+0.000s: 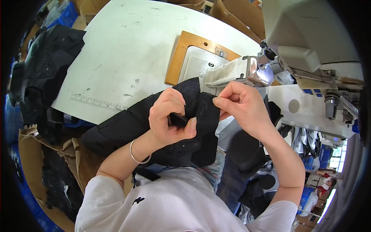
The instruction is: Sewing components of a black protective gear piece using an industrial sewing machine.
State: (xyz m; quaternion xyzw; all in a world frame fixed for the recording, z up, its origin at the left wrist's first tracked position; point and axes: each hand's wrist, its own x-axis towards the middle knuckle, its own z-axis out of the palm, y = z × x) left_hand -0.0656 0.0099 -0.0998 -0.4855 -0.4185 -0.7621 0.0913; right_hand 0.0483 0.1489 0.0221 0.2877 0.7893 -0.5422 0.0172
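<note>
A piece of black fabric point(116, 129) lies across my lap and the front edge of the white table, with its upper part raised near the sewing machine point(232, 73). My left hand point(168, 116) is closed, fingers curled and thumb forward, around a dark fold that looks like part of this fabric. At the fabric's upper right edge, my right hand point(241, 106) pinches with thumb and forefinger. Whether a thread is also in that pinch is too small to make out. Both hands are just in front of the machine's lit needle area.
The white table point(127, 46) has a ruler scale point(98, 102) along its front. Black fabric pieces point(50, 65) hang over its left edge, above a cardboard box point(29, 154). The machine's head point(309, 38) overhangs at right. Another person point(322, 183) is far off at right.
</note>
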